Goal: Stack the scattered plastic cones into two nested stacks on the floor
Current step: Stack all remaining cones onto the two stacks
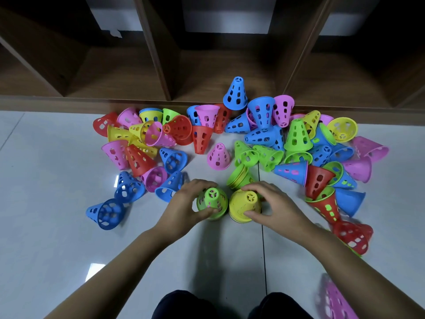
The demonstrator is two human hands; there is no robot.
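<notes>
two knees in dark trousers (179, 305) sit at the bottom edge, nearest the viewer, above a pale glossy tiled floor (57, 249). two bare forearms reach forward from there to the middle of the view.

the left hand (184, 203) curls its fingers and thumb round a lime green perforated plastic cone (212, 201) that stands point up on the floor. coloured rims peeking out under its base suggest it tops a short nested stack. the right hand (271, 203) grips a yellow perforated plastic cone (245, 203) the same way, thumb on the near side and fingers on the far side. it too is upright, with rims showing beneath it. the two stacks stand just beside each other, almost touching, right in front of the knees, probably so each hand can feed its own stack without crossing over. each hand appears to be steadying or pressing down its top cone so it seats squarely.

beyond the hands, dozens of loose perforated plastic cones (138, 160) in red, blue, pink, yellow and green lie scattered in a wide band across the floor. most are tipped on their sides, and a few are already pushed partly into one another. a small pink cone (219, 156) stands upright alone just beyond the stacks and looks like an easy next pick. a few green cones nested together (239, 178) lie on their side just behind the yellow stack. a blue cone (236, 93) stands upright at the foot of a dark wooden shelf unit (161, 65) along the far side.

a blurred pink perforated object (333, 300) shows at the lower right. most of the stacking is not yet done.
</notes>
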